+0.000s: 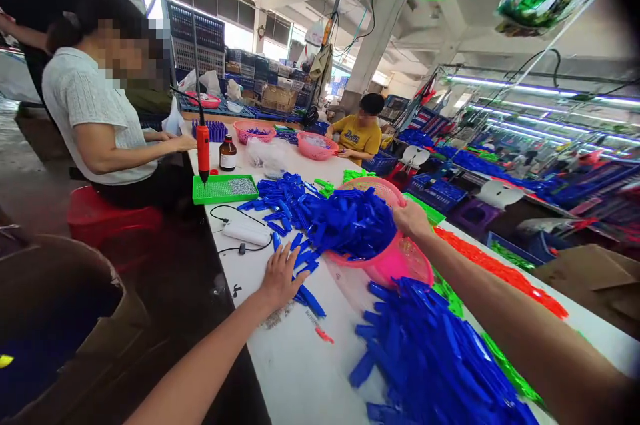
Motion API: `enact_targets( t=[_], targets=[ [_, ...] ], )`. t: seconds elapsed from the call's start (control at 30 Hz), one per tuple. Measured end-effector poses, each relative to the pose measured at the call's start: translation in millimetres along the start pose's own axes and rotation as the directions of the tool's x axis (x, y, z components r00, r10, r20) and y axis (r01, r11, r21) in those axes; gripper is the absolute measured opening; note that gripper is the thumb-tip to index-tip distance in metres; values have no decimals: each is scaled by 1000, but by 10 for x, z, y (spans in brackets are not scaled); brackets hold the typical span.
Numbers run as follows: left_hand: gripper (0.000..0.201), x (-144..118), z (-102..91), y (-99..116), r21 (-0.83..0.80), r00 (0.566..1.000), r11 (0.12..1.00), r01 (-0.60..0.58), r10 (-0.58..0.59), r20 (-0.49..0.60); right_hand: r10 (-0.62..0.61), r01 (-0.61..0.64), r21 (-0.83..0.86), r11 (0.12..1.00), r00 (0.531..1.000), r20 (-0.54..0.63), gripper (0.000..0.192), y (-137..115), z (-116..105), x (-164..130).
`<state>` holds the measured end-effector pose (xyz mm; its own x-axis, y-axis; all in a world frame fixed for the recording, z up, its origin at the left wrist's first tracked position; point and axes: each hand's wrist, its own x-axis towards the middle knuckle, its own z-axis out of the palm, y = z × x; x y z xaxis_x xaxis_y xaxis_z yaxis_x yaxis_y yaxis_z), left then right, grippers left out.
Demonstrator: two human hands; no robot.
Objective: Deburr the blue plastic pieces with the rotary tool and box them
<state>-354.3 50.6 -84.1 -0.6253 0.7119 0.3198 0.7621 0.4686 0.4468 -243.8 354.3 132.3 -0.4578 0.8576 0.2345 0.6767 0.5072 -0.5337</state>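
My right hand [413, 219] grips the rim of a pink plastic basket [383, 188], which is tilted over the table. Blue plastic pieces [353, 221] fill it and spill out toward the left. My left hand [281, 278] lies with fingers spread on loose blue pieces near the table's left edge. A large heap of the same blue pieces [435, 358] covers the near part of the table. A second pink basket shape [400, 261] shows under the tilted one. Close to my left hand lie a small spring and a red piece [324, 334].
A red electric screwdriver [203, 151] hangs above a green tray [225, 199] of small metal parts. A brown bottle [228, 155] and a white power bank [246, 231] with a cable stand nearby. Orange pieces [495, 268] line the right side. Two people sit at the table.
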Motion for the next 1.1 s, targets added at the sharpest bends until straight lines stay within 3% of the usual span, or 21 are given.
enact_targets(
  t=[0.37, 0.67, 0.87, 1.1],
  targets=[
    [69, 241, 162, 71, 73, 992, 997, 22, -12, -124, -127, 130, -255, 958, 992, 28, 35, -646, -9, -223],
    [81, 218, 97, 126, 58, 998, 998, 10, -7, -55, -254, 244, -356, 902, 967, 20, 40, -1068, 90, -393],
    [72, 212, 82, 144, 42, 997, 998, 48, -45, -65, -359, 328, -415, 849, 933, 3, 42, -1255, 250, -519],
    [64, 216, 141, 82, 10, 981, 996, 90, -87, -175, -510, 464, -453, 761, 860, 25, 43, -1357, 340, -519]
  ],
)
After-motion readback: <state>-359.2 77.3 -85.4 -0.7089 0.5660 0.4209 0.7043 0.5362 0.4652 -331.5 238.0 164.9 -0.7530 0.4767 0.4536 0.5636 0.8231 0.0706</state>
